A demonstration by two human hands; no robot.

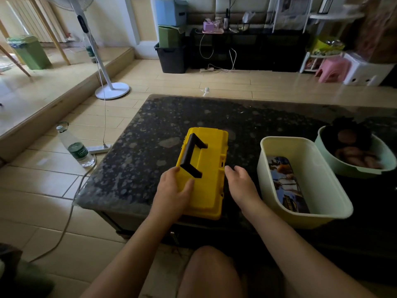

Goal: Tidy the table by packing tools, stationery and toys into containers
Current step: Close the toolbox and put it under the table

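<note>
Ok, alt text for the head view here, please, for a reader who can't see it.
A closed yellow toolbox with a black handle sits on a dark speckled table; the left hand rests on its lid, the right hand open beside it. To its right stand a cream bin and a green tub.

A clear plastic water bottle [75, 146] with a green label stands on the tiled floor [193, 82], just beside a white power strip [99, 148]. A white pedestal fan [111, 89] stands further back on its round base, near a raised step. On that raised level sits a green bin [32, 53]. Against the far wall, a blue box [169, 12] is stacked on a green box [170, 36], which rests in a black crate [171, 59]. A low black cabinet [247, 50] beside them carries a small purple item [208, 25]. At the far right stands a pink stool [332, 69], next to a white container [365, 72].
</note>
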